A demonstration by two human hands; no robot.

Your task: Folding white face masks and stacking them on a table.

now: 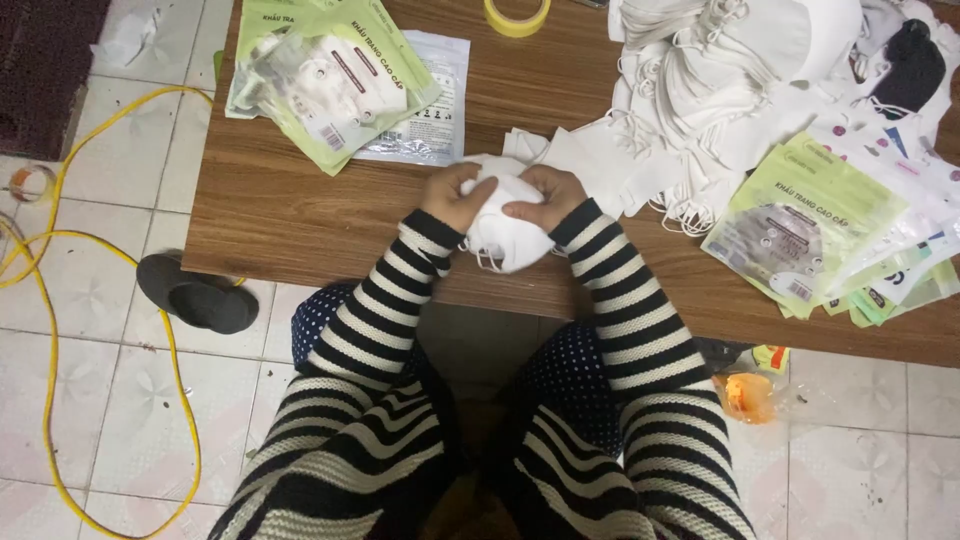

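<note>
My left hand (455, 196) and my right hand (548, 197) both grip a white face mask (503, 232) over the near edge of the low wooden table (300, 215). The mask is bunched between my fingers, and its loops hang toward my lap. Both arms are in black-and-white striped sleeves. Flat white masks (585, 160) lie on the table just beyond my right hand.
Green-and-clear mask packets (330, 75) lie at the back left, more packets (810, 225) at the right. A big heap of white masks (720, 70) fills the back right. A yellow tape roll (517, 17) sits at the far edge. On the tiled floor: a yellow cable (50, 300), a dark slipper (196, 293).
</note>
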